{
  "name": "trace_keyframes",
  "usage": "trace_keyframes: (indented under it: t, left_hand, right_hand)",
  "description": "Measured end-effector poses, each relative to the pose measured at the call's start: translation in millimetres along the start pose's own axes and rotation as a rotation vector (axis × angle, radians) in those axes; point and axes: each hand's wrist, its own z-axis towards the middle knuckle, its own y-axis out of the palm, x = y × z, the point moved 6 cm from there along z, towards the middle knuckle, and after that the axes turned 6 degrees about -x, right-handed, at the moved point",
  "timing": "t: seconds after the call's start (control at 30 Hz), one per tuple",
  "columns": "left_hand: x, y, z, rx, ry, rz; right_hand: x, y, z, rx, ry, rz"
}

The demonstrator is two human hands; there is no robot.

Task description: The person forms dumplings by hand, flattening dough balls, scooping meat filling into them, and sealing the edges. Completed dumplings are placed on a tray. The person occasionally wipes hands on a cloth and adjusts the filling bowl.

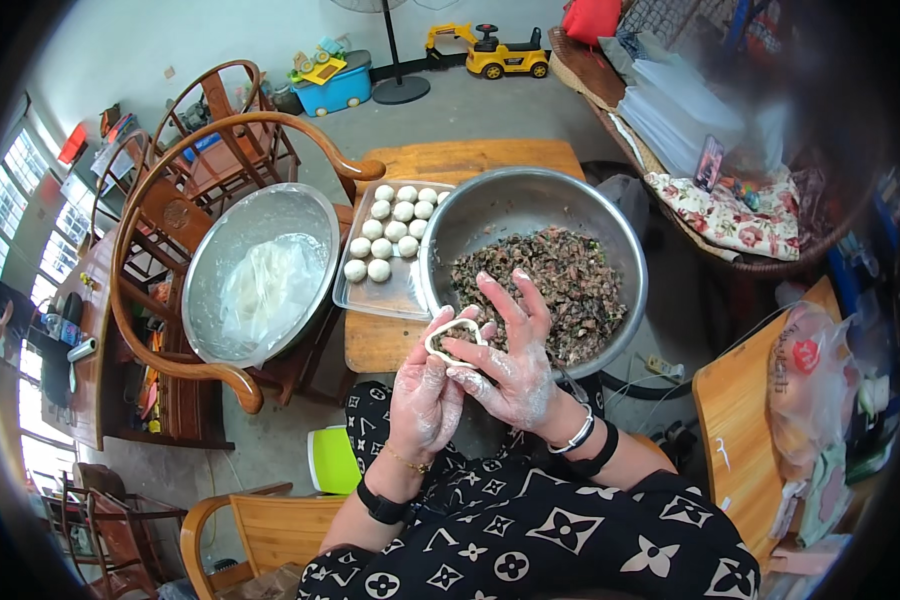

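Floury and cupped, my left hand holds a round dough wrapper with dark filling inside. My right hand, also dusted white, has its thumb at the wrapper's rim and one finger over the filling, while two other fingers point up and away. Both hands are in front of a large steel bowl of chopped meat and dark vegetable filling. Left of that bowl, a clear tray carries several round white filled buns in rows.
The bowl and tray stand on a small wooden table. On a wooden armchair at the left rests a metal basin with a plastic-covered white mass. A phone stands on floral cloth. Bags lie on a right-hand board.
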Motion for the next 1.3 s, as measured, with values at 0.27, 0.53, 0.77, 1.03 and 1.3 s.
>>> trace_keyframes:
  t: [0.27,0.53,0.77,1.03,1.3]
  left_hand:
    - [0.0,-3.8,-4.7,0.018,0.023,0.009]
    - [7.8,5.4,-0.4,-0.024,0.061,0.005]
    - [4.0,-0.6,-2.2,0.018,0.055,0.055]
    - [-1.2,-2.1,2.4,-0.021,0.046,-0.033]
    - [4.6,10.5,1.9,-0.016,0.017,0.072]
  right_hand:
    - [1.9,-1.7,1.4,-0.073,-0.015,0.07]
    - [11.4,9.8,-9.9,-0.071,0.135,0.182]
    - [6.2,11.9,-7.3,-0.098,0.12,0.227]
    - [9.8,14.1,-3.9,-0.051,0.093,0.25]
    - [10.6,-1.0,5.0,-0.021,0.037,0.045]
